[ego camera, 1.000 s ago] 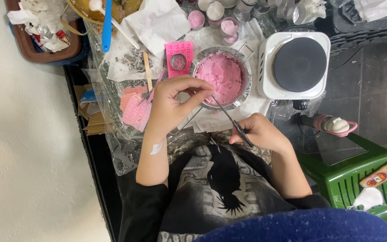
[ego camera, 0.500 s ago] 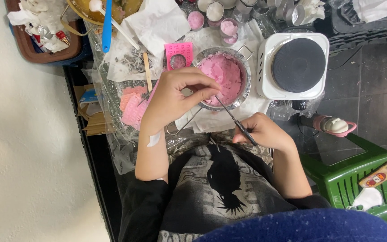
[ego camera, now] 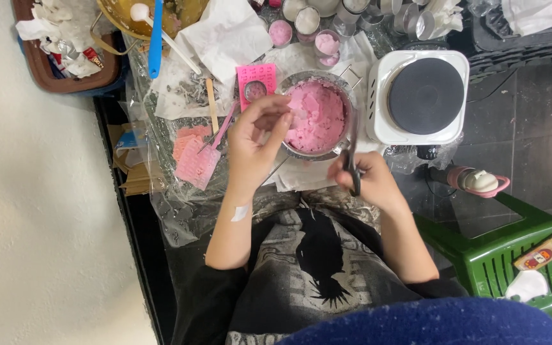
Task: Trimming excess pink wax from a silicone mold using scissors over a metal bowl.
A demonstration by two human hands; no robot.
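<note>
L hand (ego camera: 257,144) pinching pale bit over metal bowl (ego camera: 346,96) w/ pink chunks — R hand (ego camera: 365,182) gripping scissors (ego camera: 352,167)

Our left hand (ego camera: 257,144) has slid from the pan's nine o'clock rim further over the pink mass (ego camera: 317,115), fingertips now pinching at its edge. Our right hand (ego camera: 365,182) has swung the scissors (ego camera: 351,160) from slanting to pointing toward twelve o'clock, beside the metal pan (ego camera: 346,137).
</note>
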